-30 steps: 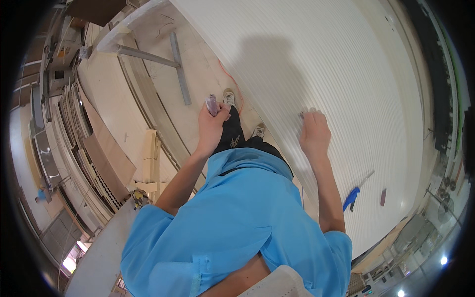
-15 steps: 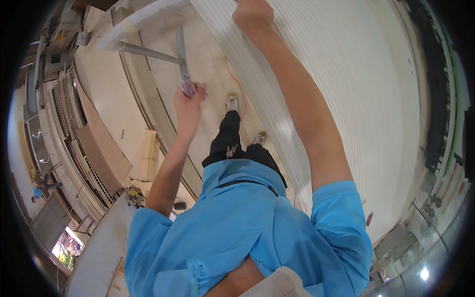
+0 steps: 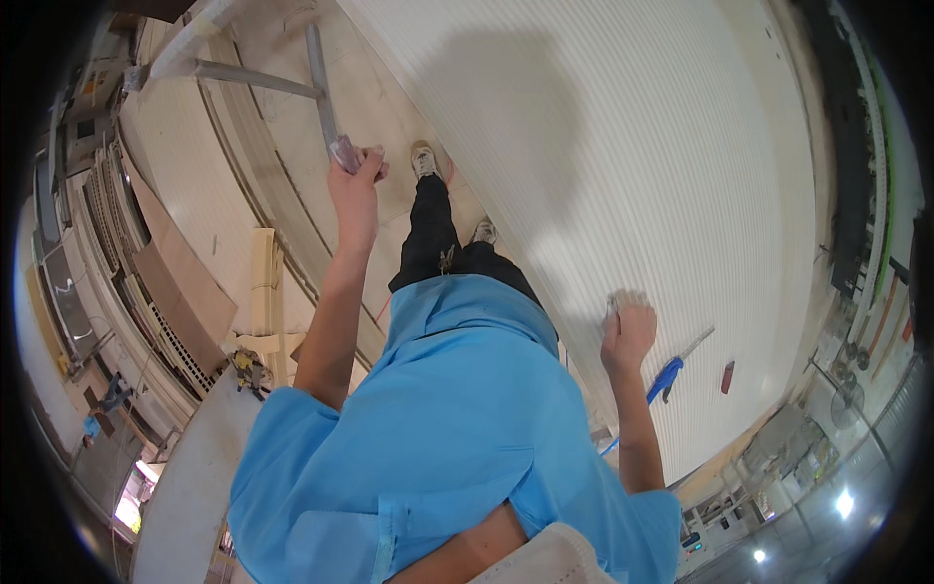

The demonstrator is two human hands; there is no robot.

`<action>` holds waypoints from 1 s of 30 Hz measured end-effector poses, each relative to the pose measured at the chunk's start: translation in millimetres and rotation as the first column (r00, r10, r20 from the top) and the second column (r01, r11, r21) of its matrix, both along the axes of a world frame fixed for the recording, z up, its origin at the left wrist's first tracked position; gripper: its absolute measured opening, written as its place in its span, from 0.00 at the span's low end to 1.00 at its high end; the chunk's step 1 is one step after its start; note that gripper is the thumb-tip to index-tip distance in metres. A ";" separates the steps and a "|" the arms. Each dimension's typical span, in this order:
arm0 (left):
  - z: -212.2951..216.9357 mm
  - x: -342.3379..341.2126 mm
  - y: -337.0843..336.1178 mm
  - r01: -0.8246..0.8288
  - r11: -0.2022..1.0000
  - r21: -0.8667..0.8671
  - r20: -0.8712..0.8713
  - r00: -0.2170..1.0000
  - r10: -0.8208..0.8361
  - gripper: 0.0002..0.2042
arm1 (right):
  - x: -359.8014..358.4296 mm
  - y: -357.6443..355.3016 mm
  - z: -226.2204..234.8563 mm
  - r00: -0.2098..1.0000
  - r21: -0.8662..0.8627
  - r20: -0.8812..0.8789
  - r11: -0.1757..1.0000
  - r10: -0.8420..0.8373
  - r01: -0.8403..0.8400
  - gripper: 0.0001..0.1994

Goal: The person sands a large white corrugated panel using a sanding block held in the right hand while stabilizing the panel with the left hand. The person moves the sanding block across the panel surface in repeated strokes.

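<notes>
My left hand (image 3: 354,200) is closed round the purplish, wrapped end of a grey bar (image 3: 321,92). Another grey bar joins it from the side and leads to a pale roll (image 3: 199,37) at the upper left. On the right, my right hand (image 3: 630,336) is low over a large white ribbed panel (image 3: 720,195), fingers curled. Something whitish shows at its fingertips, too blurred to name. Just right of that hand, a blue air blow gun (image 3: 665,379) with a thin grey nozzle lies on the panel. A small red object (image 3: 728,378) lies beyond it.
Long flat boards (image 3: 185,165) run along the left, with a cream-coloured bundle (image 3: 265,282) near them. More panels stand stacked farther left. A floor fan (image 3: 846,402) is at the far right. An orange-red cord (image 3: 449,170) lies by my shoe.
My right hand has come back from the panel's far part to its near right part. My left hand, with the bar and roll, has shifted left. The blow gun has come into view.
</notes>
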State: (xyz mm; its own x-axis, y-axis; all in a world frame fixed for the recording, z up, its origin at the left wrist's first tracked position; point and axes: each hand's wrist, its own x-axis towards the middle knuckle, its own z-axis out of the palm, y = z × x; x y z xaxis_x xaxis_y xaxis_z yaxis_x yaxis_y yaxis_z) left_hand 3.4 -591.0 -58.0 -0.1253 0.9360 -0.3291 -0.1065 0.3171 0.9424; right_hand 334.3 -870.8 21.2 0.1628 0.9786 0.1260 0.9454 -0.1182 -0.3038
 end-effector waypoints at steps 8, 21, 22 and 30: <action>16.0 5.1 8.5 0.016 0.999 0.039 0.034 0.999 -0.017 0.13 | -61.4 227.1 -27.0 0.989 0.295 -0.092 0.951 0.118 -0.086 0.06; 51.8 50.3 52.1 0.179 0.955 0.237 -0.285 0.953 -0.108 0.12 | -37.8 138.5 -2.9 0.935 0.089 -0.351 0.993 -0.047 0.083 0.06; 53.3 56.6 57.8 0.207 0.949 0.239 -0.335 0.934 -0.120 0.13 | -33.6 122.6 4.6 0.903 -0.001 -0.404 0.988 -0.144 0.157 0.06; 53.7 102.8 109.4 0.387 0.846 0.366 -0.764 0.644 0.037 0.15 | -43.7 110.2 0.2 0.907 0.050 -0.393 0.981 -0.153 0.187 0.04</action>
